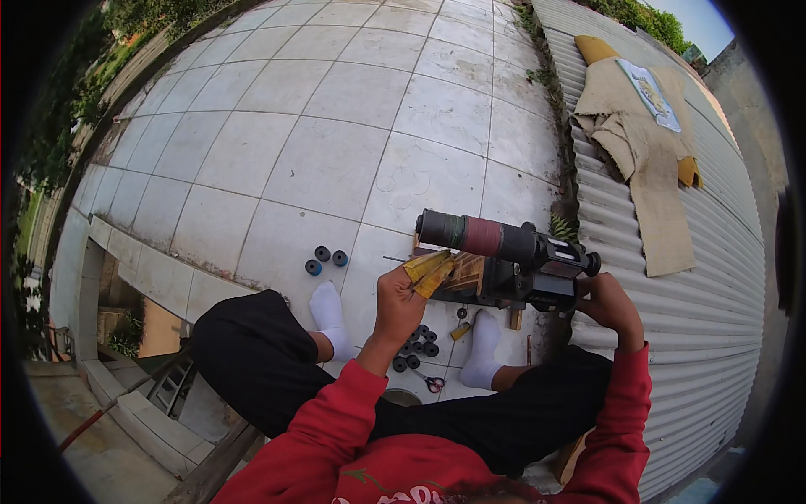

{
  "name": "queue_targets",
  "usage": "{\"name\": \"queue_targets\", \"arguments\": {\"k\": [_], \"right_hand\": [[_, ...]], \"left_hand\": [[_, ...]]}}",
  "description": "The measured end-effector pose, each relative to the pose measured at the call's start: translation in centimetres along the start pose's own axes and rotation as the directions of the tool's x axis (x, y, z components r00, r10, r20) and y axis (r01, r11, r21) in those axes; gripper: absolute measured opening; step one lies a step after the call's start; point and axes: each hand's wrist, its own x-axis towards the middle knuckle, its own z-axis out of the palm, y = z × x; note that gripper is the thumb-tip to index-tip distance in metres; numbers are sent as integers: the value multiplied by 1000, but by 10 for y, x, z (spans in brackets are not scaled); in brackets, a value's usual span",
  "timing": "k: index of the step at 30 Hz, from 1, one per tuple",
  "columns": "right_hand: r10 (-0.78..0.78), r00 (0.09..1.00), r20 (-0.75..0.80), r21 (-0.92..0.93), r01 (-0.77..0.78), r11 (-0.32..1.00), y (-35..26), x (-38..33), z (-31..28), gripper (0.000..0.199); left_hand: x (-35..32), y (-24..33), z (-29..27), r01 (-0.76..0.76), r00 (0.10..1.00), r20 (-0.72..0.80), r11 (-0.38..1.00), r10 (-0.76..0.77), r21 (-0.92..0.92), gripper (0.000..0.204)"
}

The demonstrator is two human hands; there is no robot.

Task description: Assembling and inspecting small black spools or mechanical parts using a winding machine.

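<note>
We locate the machine at right; its roller carries coloured bands, so winding looks part-done, remainder unclear. Our right hand meets the machine's right end, grip hidden; our left hand has fingers narrow beside the roller, hold unclear.

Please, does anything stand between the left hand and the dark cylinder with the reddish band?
Yes: yellow material at the fingertips of the left hand lies, in this view, between it and the lower side of the dark cylinder. Whether it touches the cylinder, I cannot tell.
</note>
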Motion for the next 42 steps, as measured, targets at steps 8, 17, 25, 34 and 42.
{"name": "queue_targets", "arguments": {"k": [8, 17, 25, 34, 42], "right_hand": [[58, 989, -133, 360, -6, 933, -12, -26, -26, 26], [-58, 837, -544, 161, 172, 972, 1, 3, -35, 24], [-113, 930, -350, 100, 157, 983, 27, 53, -10, 20], [-105, 991, 83, 334, 71, 940, 14, 7, -18, 26], [-22, 957, -288, 398, 140, 906, 7, -16, -38, 25]], "left_hand": [[0, 2, 0, 27, 1000, -12, 1000, -27, -4, 24], [2, -2, 1, -8, 1000, -7, 1000, 8, 3, 26], [2, -5, 2, 20, 1000, -23, 1000, -20, 7, 26], [3, -9, 1, 33, 999, -34, 999, -34, -24, 27], [0, -8, -1, 38, 999, -29, 999, -38, -33, 26]]}}
